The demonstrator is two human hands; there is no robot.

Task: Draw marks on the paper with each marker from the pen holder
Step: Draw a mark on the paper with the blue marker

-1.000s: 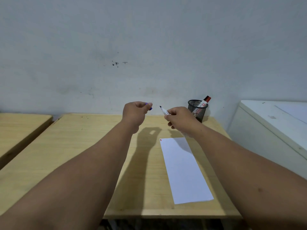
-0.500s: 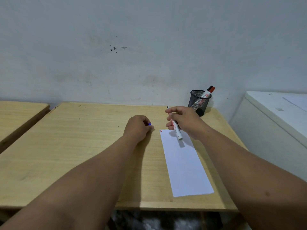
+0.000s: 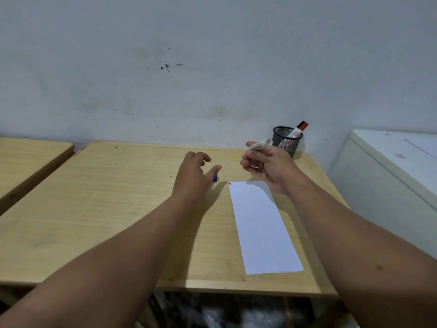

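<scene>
A long white sheet of paper (image 3: 262, 228) lies on the wooden table (image 3: 106, 209), with small red and blue marks at its far left corner. My right hand (image 3: 267, 166) hovers above the paper's far end, shut on a white marker (image 3: 260, 145) whose body points up and right. My left hand (image 3: 196, 171) is left of the paper with fingers spread. A blue cap (image 3: 215, 178) lies on the table just under its fingertips. A black mesh pen holder (image 3: 286, 140) stands at the table's far right corner with a red-capped marker (image 3: 298, 129) leaning in it.
A grey wall runs behind the table. A second wooden table (image 3: 28, 157) is at the left, with a gap between. A white cabinet (image 3: 390, 176) stands close on the right. The table's near edge is below the paper.
My left hand opened and let the blue cap down onto the table. My right hand lifted the marker off the paper's far end and turned it upward.
</scene>
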